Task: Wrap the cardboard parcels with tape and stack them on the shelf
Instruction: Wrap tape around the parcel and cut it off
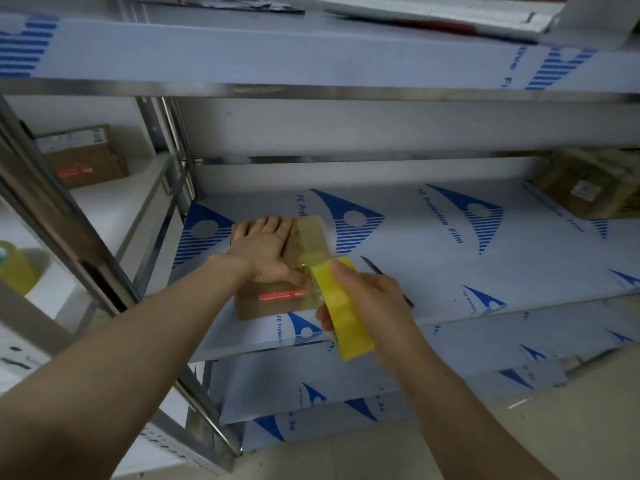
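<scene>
A flat brown cardboard parcel (266,306) with a red label lies on the middle shelf (450,265), near its front left corner. My left hand (265,249) presses flat on top of it, fingers spread. My right hand (367,303) grips a yellow tape roll (341,306) just right of the parcel. A strip of clear yellowish tape (313,239) runs from the roll across the parcel's top.
A dark pen-like tool (372,266) lies on the shelf behind my right hand. Another wrapped parcel (592,183) sits at the shelf's far right. A brown box (81,155) stands on the neighbouring left shelf, with a second tape roll (15,268) lower left. Steel uprights (173,140) frame the bay.
</scene>
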